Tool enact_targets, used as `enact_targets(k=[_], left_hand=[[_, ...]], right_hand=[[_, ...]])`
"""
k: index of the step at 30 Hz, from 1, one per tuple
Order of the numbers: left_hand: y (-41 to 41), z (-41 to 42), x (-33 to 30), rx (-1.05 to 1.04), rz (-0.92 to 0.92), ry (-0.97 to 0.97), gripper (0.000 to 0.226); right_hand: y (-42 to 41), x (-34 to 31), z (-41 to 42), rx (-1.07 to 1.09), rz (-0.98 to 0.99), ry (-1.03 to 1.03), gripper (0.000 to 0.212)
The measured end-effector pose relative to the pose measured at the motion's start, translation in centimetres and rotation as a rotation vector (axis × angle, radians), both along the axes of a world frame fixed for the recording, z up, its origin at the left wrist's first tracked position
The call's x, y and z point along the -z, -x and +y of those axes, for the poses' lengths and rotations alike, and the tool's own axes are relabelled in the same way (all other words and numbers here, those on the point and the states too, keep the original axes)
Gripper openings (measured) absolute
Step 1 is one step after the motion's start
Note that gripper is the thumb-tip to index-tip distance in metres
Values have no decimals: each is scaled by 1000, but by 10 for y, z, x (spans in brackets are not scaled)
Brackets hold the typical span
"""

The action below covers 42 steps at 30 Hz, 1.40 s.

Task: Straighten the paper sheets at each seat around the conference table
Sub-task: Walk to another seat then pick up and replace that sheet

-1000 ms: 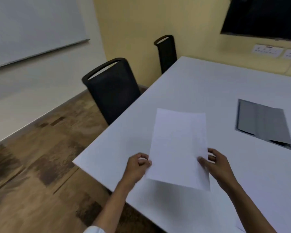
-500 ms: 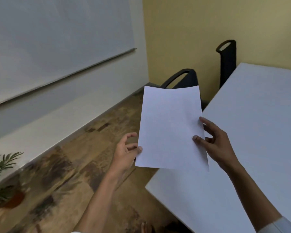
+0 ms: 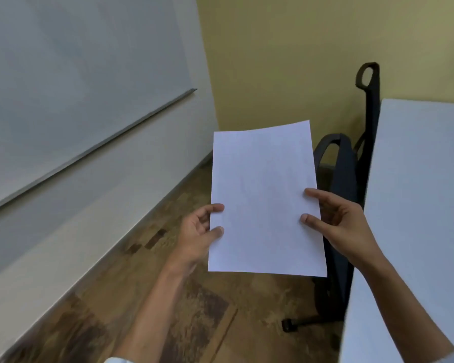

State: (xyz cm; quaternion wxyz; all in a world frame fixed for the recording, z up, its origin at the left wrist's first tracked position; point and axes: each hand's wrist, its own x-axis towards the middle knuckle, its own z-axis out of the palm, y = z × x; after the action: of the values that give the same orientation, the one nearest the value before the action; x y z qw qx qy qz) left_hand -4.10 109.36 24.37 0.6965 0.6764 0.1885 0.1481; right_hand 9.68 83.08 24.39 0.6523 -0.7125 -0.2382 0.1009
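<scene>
Sheet (image 3: 265, 200): a second ago low over the table (image 3: 419, 205) top, now lifted clear of it, held over the floor (image 3: 199, 310) beside the table edge, squarer to me. My left hand (image 3: 198, 234): was closed on the left edge, opened off it half a second ago, now pinching that edge again, thumb on top. My right hand (image 3: 338, 221): grip now higher up the right edge. Near chair (image 3: 344, 179): now mostly behind sheet and right hand. Table inset panel and wall sockets: out of view.
</scene>
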Motion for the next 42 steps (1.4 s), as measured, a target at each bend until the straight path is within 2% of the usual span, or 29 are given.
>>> enact_targets(k=[10, 16, 19, 23, 28, 34, 42], left_hand=[[-213, 112, 3, 368, -118, -111, 36], [-378, 144, -14, 619, -135, -83, 34], [-455, 139, -21, 720, -120, -117, 36], [-558, 117, -25, 925, -102, -144, 33], [-702, 68, -27, 1079, -134, -240, 27], [-892, -32, -54, 1283, -180, -351, 25], [-1105, -164, -93, 1411, -280, -608, 23]], right_hand=[[-131, -4, 61, 299, -37, 71, 49], [-204, -19, 83, 553, -24, 113, 48], [-239, -25, 85, 647, -15, 161, 57], [-295, -22, 78, 801, -5, 155, 65], [-387, -13, 50, 971, 27, 153, 68], [-528, -17, -17, 1160, 24, 207, 75], [-713, -38, -97, 1393, 48, 217, 74]])
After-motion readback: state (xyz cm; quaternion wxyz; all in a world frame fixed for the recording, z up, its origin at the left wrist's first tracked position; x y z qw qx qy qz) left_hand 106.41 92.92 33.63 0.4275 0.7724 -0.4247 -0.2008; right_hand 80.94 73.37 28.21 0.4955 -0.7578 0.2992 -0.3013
